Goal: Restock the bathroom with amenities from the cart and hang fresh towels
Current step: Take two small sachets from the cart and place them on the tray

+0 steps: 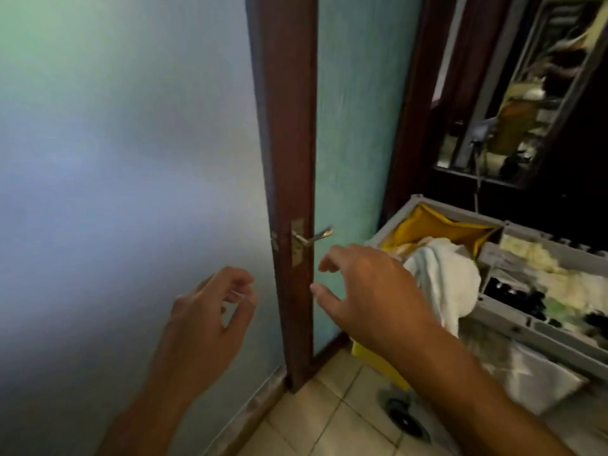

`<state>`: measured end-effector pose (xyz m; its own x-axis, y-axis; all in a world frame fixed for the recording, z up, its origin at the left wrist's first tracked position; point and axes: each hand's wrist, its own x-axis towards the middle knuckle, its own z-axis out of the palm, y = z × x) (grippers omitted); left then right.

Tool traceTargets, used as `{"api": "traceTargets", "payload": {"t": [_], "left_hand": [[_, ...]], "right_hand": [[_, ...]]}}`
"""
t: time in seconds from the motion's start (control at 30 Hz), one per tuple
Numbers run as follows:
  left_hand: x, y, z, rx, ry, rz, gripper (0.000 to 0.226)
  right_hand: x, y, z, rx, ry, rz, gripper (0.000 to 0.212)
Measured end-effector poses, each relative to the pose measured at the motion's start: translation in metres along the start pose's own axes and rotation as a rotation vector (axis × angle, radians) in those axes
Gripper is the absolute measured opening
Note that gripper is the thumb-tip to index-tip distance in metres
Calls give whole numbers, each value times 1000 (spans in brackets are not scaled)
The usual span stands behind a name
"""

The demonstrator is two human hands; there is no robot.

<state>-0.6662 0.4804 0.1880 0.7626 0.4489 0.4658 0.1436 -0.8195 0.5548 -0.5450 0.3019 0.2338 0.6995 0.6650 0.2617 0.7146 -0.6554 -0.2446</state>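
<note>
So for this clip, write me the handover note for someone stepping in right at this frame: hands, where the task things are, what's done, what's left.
Left hand: empty, fingers loosely curled, in front of the pale wall.
Right hand: empty, fingers spread, just below and right of the brass door handle, not touching it.
Door: dark wood, seen edge-on.
Cart: to the right on the tiled floor; a white towel drapes over the yellow bag, and small supplies sit blurred in the grey tray compartments.
Done: nothing that this view shows; the bathroom is out of sight.
Left: take amenities and towels from the cart, restock, hang towels.
</note>
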Motion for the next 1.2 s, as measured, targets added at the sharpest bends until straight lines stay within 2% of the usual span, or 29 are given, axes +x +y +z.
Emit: {"api": "traceTargets", "payload": {"t": [0.23, 0.5, 0.7, 0.87, 1.2], "left_hand": [[74, 153, 128, -127, -115, 254, 19], [139, 244, 253, -256, -322, 565, 25], [185, 283, 332, -294, -447, 703, 18], [231, 298, 385, -313, -562, 800, 20], [290, 295, 485, -292, -737, 791, 15]], "right_hand": [[-35, 176, -63, -97, 89, 292, 31], [-62, 289, -88, -153, 175, 678, 29], [-65, 347, -88, -175, 190, 936, 34], [-41, 373, -78, -183, 250, 1069, 34], [-8, 430, -42, -180, 264, 1227, 27]]}}
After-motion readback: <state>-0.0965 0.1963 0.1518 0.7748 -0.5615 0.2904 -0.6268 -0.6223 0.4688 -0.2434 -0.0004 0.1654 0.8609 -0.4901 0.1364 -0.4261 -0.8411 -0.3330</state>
